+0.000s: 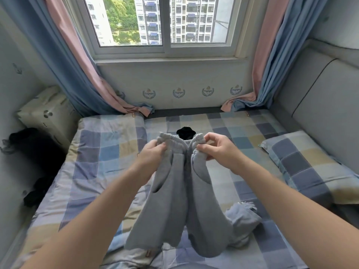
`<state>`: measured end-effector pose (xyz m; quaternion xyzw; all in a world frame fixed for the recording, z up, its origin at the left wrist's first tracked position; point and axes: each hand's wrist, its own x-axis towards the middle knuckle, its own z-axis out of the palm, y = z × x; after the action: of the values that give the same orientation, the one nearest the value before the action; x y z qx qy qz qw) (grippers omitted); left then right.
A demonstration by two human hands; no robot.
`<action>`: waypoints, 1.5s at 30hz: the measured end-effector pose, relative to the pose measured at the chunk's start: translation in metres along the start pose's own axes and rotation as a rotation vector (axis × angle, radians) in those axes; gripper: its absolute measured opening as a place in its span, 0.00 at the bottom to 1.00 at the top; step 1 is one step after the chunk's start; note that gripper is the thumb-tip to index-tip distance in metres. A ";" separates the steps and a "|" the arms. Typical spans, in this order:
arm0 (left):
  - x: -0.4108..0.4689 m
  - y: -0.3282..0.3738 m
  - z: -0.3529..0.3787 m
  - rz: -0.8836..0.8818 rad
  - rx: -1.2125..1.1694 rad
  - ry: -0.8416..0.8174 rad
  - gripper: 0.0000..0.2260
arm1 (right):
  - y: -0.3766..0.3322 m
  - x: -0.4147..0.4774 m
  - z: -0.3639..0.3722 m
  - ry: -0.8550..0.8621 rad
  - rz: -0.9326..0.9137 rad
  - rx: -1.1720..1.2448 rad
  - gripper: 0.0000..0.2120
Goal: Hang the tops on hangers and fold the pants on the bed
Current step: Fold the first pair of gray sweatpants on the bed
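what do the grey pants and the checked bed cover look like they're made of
Grey pants: probably a thick cotton-blend sweatshirt knit, matte and slightly fuzzy. The gathered waistband and heavy, soft drape suggest it. Checked bed cover: likely thin woven cotton or a polyester blend, matte. It shows fine creases and a flat printed check. The exact fibre cannot be told.

The bed point(108, 152) is viewed from above by one wide-angle head camera, aimed forward and down. The window point(128, 22) is caught at upper centre; the grey pants point(171, 191) are seen close, mid-frame
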<state>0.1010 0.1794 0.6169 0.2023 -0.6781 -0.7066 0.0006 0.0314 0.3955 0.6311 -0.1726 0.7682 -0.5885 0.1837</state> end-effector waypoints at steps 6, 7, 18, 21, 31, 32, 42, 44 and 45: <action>-0.019 0.014 0.018 0.156 0.096 -0.235 0.22 | -0.020 -0.006 0.010 -0.114 -0.164 -0.084 0.09; -0.021 0.012 0.018 0.163 0.102 -0.261 0.25 | -0.021 -0.007 0.009 -0.108 -0.174 -0.132 0.12; -0.014 -0.015 0.026 0.165 0.010 -0.003 0.14 | 0.013 -0.008 -0.008 0.113 -0.121 -0.117 0.23; -0.013 -0.018 0.015 0.062 -0.172 -0.020 0.11 | 0.048 -0.014 -0.013 0.156 0.160 0.031 0.49; -0.007 -0.041 -0.006 -0.133 -0.282 -0.146 0.13 | 0.110 -0.021 0.017 -0.229 0.411 0.497 0.30; -0.006 -0.046 -0.010 -0.146 -0.210 -0.183 0.18 | 0.110 -0.019 0.017 -0.185 0.411 0.486 0.28; 0.038 -0.082 -0.003 0.043 0.327 -0.024 0.11 | 0.102 0.012 0.015 0.041 0.299 0.101 0.14; 0.050 -0.075 -0.003 0.107 0.307 -0.016 0.11 | 0.092 0.022 0.010 0.083 0.245 -0.028 0.13; 0.055 -0.072 -0.002 0.146 0.285 -0.020 0.12 | 0.086 0.028 0.008 0.119 0.207 -0.081 0.16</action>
<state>0.0708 0.1682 0.5327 0.1435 -0.7845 -0.6031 0.0163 0.0069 0.3969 0.5434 -0.0645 0.8145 -0.5442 0.1906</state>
